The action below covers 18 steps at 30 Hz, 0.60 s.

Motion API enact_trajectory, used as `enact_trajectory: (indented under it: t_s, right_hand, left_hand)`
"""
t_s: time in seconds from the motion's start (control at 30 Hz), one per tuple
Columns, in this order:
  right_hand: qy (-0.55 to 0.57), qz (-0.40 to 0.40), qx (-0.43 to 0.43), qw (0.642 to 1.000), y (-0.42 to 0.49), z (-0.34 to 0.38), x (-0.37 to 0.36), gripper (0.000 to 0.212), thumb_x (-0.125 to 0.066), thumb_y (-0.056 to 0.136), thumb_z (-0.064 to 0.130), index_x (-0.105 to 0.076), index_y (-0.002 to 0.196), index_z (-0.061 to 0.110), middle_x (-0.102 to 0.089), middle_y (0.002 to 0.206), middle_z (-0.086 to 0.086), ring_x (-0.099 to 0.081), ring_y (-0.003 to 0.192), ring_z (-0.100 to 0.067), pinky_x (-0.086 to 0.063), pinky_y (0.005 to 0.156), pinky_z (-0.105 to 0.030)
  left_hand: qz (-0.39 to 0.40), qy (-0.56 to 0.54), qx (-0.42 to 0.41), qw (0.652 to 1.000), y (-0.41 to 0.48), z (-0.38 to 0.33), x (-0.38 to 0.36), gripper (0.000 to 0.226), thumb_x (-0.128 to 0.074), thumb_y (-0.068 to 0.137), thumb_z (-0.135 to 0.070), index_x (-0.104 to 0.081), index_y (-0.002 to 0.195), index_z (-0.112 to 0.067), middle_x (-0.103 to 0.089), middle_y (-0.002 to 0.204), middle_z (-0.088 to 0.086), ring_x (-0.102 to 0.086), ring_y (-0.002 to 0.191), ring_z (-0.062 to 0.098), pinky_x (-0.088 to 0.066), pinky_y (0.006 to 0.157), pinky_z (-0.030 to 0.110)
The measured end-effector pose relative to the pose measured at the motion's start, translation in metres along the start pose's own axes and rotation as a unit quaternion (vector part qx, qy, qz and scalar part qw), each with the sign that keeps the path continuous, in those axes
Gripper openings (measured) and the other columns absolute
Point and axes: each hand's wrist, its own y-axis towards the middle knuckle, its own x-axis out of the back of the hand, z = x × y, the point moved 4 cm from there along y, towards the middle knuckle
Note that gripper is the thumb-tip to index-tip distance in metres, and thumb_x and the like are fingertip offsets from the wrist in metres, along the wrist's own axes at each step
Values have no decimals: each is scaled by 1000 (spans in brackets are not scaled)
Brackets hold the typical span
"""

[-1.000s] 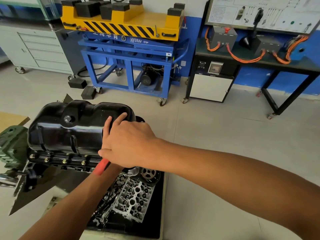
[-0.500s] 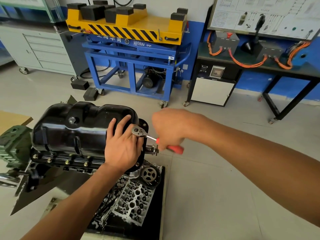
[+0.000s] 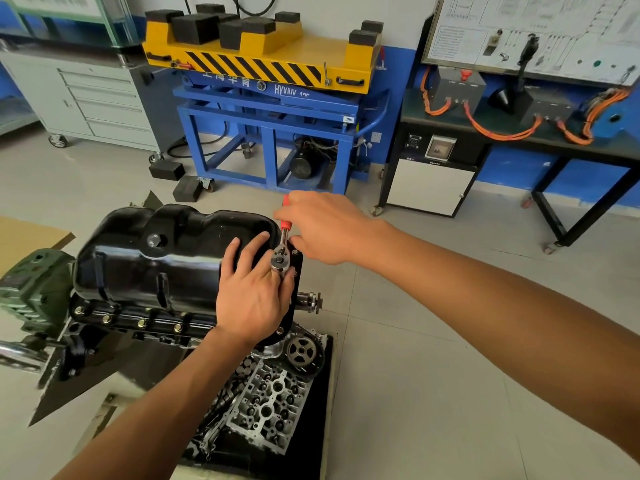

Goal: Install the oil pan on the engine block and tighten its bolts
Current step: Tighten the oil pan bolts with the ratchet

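Only the head camera here, so one look down at the job. The oil pan (image 3: pixel 166 258) is on. It sits black and glossy on the upturned engine block (image 3: pixel 104 317), flange down, so that step looks done to me.

My left hand (image 3: pixel 249 289) lies flat on the pan's right end with the fingers straight. Its inner edge is against the head of the ratchet (image 3: pixel 281 252) to steady it. My right hand (image 3: pixel 325 226) is wrapped round the red handle, which points up and away from me. The hands are near each other but not touching, and only the tool joins them.

The ratchet head is at the pan's right-end edge. I take it there's a bolt under it, but tool and fingers hide both socket and bolt.

Along the near flange a row of bolts (image 3: pixel 142 322) sits in its holes, four of them showing brass-coloured. I can't tell from here whether they're fully tight. The far flange is hidden behind the pan.

My read is that I'm in the tightening stage, on the end bolt. That leaves this one, whatever's on the far side, and likely a final round.

Below the block, a cylinder head (image 3: pixel 266 410) lies in a black tray (image 3: pixel 313 445), with a sprocket (image 3: pixel 302 351) just above it.
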Motion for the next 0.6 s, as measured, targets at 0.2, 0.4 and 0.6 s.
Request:
enact_trajectory:
  t_s: [0.2, 0.4, 0.6]
  right_hand:
    - [-24, 22, -17, 999, -27, -14, 8, 33, -59, 93, 45, -53, 71, 21, -49, 72, 2, -50, 64, -19, -34, 50, -30]
    - [14, 78, -5, 997, -47, 4, 16, 51, -64, 90, 42, -40, 50, 19, -40, 41, 3, -41, 45, -12, -29, 45, -27]
    - [171, 111, -41, 978, -41, 52, -15, 35, -53, 91, 32, -42, 59, 22, -46, 60, 5, -51, 60, -16, -31, 47, -28]
  left_hand:
    - [-30, -1, 1, 1000, -1, -1, 1, 27, -47, 101, -33, -68, 105, -16, -68, 101, 1, -49, 133, 30, -25, 118, 50]
    - [-37, -7, 2, 999, 0, -2, 3, 32, -48, 99, -32, -73, 88, -15, -70, 101, 1, -49, 132, 30, -26, 118, 50]
    - [-24, -19, -50, 998, 0, -1, 4, 40, -46, 88, -36, -70, 111, -13, -69, 105, 7, -41, 136, 34, -21, 117, 54]
